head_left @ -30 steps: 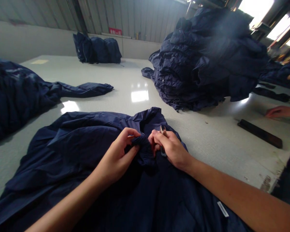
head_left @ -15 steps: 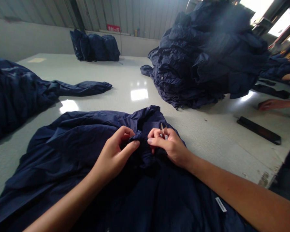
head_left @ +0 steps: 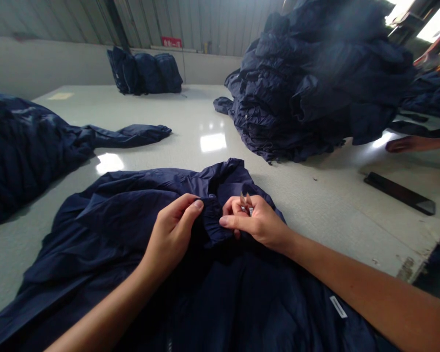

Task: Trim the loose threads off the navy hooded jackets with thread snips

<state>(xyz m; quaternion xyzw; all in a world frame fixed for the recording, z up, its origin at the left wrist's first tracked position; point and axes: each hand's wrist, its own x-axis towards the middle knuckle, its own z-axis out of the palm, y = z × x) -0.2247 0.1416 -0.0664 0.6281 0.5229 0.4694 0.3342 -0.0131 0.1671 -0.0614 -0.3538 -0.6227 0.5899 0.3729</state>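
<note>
A dark navy garment [head_left: 106, 234] of thin fabric lies spread in front of me, with a small white label [head_left: 338, 307] at its lower right. My left hand [head_left: 176, 220] is closed, thumb and forefinger pinching the gathered, elastic-looking edge [head_left: 213, 220] of the garment. Close by on the right, my right hand [head_left: 254, 220] is closed around a pair of thread snips [head_left: 246, 201]. Two short pointed blades stick up above its fingers; the handles are hidden in the palm. Its thumb and forefinger lie against the other end of that gathered edge.
A tall heap of navy garments [head_left: 315, 93] stands at the back right of the pale table [head_left: 183, 112]. More navy clothing [head_left: 25, 151] lies at the left, and a folded bundle [head_left: 146, 73] at the back. Another person's hand [head_left: 407, 144] rests near a black phone-like object [head_left: 399, 193].
Both hands have shifted slightly left, and the gathered edge now lies flatter and more exposed between them. The other person's hand has moved a little. My view has turned slightly.
</note>
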